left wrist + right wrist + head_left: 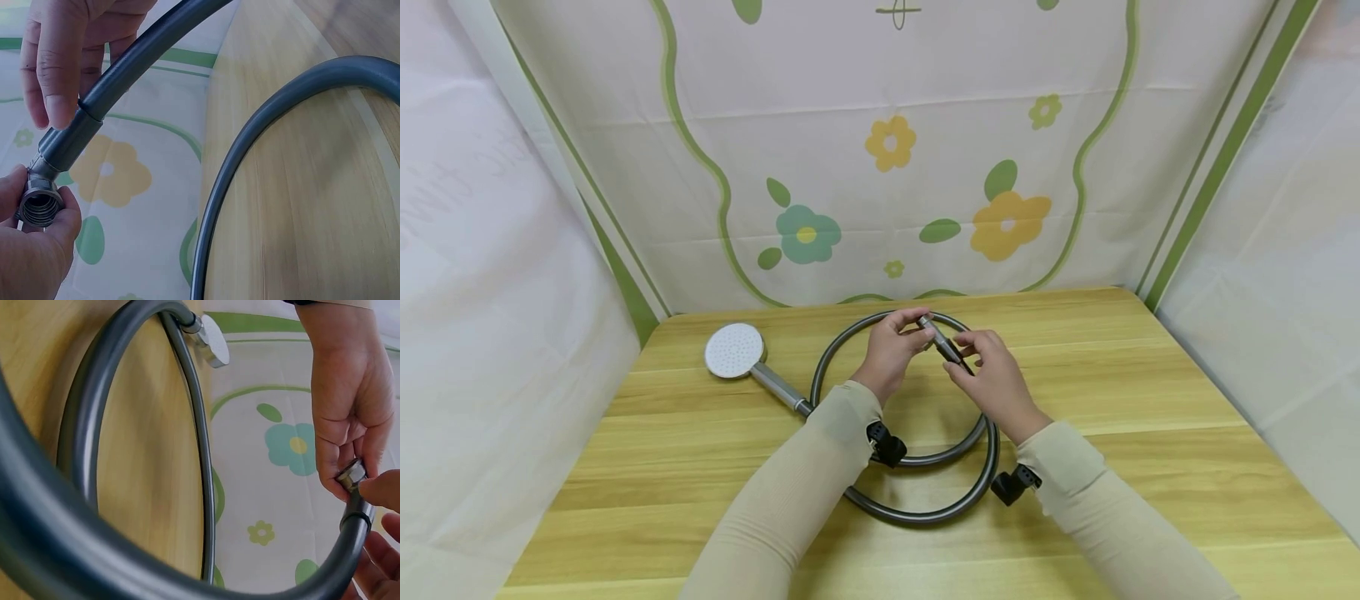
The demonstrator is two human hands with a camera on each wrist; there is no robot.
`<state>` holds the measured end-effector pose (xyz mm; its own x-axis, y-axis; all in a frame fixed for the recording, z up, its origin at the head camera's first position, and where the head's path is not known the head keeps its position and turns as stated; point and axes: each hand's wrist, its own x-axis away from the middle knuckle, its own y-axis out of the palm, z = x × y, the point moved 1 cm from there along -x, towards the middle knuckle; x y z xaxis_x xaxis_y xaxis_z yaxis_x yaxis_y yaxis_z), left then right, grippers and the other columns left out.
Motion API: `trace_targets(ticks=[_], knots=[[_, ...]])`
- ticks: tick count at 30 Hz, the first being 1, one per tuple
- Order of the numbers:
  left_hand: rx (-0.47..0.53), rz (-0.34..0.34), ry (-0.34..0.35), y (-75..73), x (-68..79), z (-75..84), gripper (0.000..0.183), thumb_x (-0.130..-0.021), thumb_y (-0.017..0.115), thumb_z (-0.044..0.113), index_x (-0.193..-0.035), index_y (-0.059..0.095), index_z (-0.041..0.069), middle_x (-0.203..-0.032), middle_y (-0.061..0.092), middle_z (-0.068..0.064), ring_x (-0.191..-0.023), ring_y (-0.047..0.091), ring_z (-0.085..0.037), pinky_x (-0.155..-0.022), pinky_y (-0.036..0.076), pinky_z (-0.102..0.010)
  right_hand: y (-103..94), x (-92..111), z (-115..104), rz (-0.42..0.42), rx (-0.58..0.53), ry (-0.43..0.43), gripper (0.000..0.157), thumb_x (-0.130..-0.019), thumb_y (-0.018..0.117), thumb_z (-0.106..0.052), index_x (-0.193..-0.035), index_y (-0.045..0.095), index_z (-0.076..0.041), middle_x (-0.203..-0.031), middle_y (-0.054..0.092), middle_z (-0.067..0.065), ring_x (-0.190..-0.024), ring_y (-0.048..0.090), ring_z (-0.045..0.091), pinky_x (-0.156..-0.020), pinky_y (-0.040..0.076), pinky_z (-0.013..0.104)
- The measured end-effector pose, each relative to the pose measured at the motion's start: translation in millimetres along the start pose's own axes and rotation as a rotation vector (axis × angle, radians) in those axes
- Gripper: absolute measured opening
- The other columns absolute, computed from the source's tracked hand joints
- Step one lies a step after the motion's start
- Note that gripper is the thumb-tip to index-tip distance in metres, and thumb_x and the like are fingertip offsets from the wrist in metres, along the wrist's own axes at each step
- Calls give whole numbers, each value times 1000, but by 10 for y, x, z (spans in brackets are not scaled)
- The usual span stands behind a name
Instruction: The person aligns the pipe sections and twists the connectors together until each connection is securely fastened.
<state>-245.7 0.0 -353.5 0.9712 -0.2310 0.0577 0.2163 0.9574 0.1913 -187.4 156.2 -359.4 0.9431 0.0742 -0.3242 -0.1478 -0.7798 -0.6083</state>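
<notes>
Holds two beige cloth sleeves (782, 508) forward from the near edge, with both forearms slanting inward and small black wrist cameras (887, 446) strapped at the cuffs. Has both hands raised over the yellowish wood-grain counter (1157, 392), close together with fingertips facing. Pinches a silvery, threaded metal connector (41, 206) between left hand's (891, 350) thumb and fingers, with its hollow end toward the left wrist camera. Grasps the adjoining glossy dark-grey hose (917, 518) near its smooth collar (70, 142) with right hand's (997, 385) bent fingers on one side and thumb on the other; cannot tell how firmly. Rests the remaining hose in loops on the counter, partly under the left sleeve, joined at left to a round, white-faced shower head (735, 350) with a silver-grey handle (777, 386).
</notes>
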Motion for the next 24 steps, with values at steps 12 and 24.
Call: trace_targets(ticks=[12, 24], knots=[[2, 5, 7, 14, 2, 3, 34, -91, 64, 0, -125, 62, 4, -133, 52, -19, -101, 62, -21, -93, 52, -35, 55, 11, 5, 14, 37, -4, 33, -88, 71, -10, -117, 59, 1, -112, 56, 14, -101, 56, 29, -86, 50, 49], [8, 9, 9, 11, 4, -3, 33, -91, 64, 1, -124, 62, 4, -135, 51, -19, -102, 62, -21, -93, 52, -35, 72, 12, -3, 46, 43, -19, 29, -89, 68, -9, -116, 60, 1, -112, 57, 14, -101, 57, 29, -85, 51, 47]])
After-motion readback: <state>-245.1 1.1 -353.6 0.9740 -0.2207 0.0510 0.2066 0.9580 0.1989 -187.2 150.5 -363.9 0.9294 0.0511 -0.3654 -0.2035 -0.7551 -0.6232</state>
